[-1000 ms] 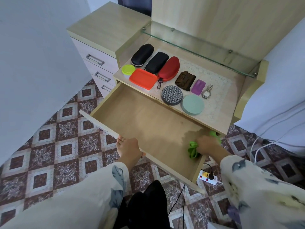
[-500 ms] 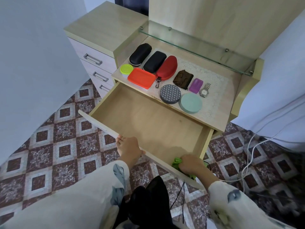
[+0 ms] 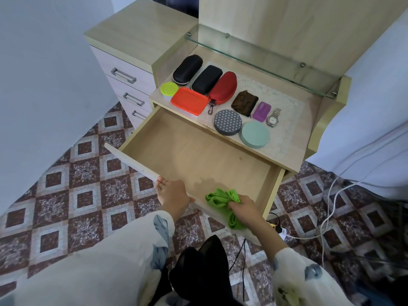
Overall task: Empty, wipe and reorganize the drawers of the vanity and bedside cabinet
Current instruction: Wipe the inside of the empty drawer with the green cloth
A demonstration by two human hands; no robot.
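Observation:
The vanity's wide wooden drawer (image 3: 176, 151) is pulled out and holds nothing but a green cloth (image 3: 221, 198) at its near right. My right hand (image 3: 244, 208) grips that cloth against the drawer's front wall, with part of it hanging over the front panel. My left hand (image 3: 173, 194) holds the top edge of the front panel. On the vanity top (image 3: 287, 138) lie two black cases (image 3: 187, 68), a red case (image 3: 224, 87), an orange lid (image 3: 189, 101), a yellow-green lid (image 3: 169, 88), a brown pouch (image 3: 244, 103), a purple item (image 3: 261, 111), a watch (image 3: 273, 118) and two round tins (image 3: 228, 122).
A cabinet with three handled drawers (image 3: 123, 75) stands left of the vanity. A glass shelf (image 3: 265, 69) runs above the vanity top. White bedding (image 3: 375, 107) lies at the right, and white cables (image 3: 331, 195) with a power strip (image 3: 279, 230) trail on the patterned tile floor.
My right hand has moved the green cloth from the drawer's right side wall to the near front wall, then leftward along it. My left hand stays on the front panel.

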